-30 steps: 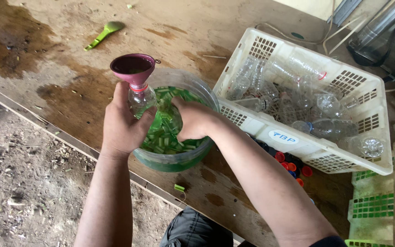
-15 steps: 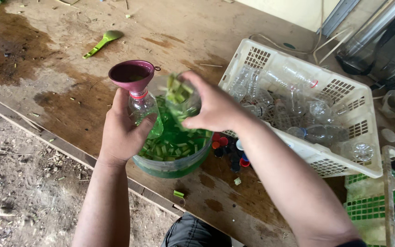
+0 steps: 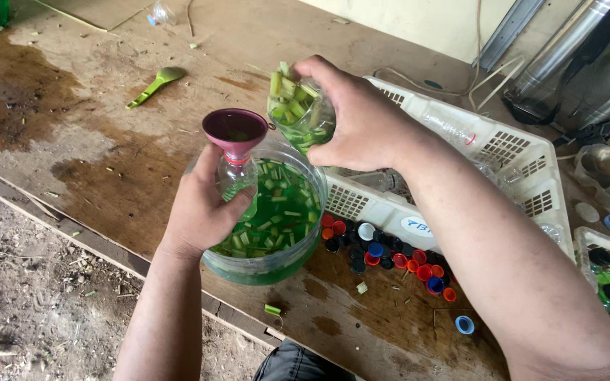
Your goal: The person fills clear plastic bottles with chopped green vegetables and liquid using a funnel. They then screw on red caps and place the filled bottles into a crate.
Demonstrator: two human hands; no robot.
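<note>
Head view is looking straight down at a worn wooden surface [image 3: 142,77] with wet stains all over it. Left hand [image 3: 202,208] is wrapping its fingers closed around a small clear bottle [image 3: 236,182], which is sitting upright over a round clear tub [image 3: 277,264] full of green liquid and chopped green stalk pieces. A magenta funnel [image 3: 234,132] is sitting in the bottle's neck. Right hand [image 3: 358,120] is gripping a clear cup [image 3: 305,116] packed with the same green pieces, fingers curled shut around it, and it's hanging tilted just beside and above the funnel, apart from it.

Behind the tub a white plastic crate [image 3: 510,152] is holding empty clear bottles. Loads of loose bottle caps [image 3: 390,257], red, blue, black and orange, are lying on the surface just beside the tub and crate. A green spoon [image 3: 155,85] is lying well apart at the far left. Bare dirt ground [image 3: 30,303] is showing below the surface's edge.
</note>
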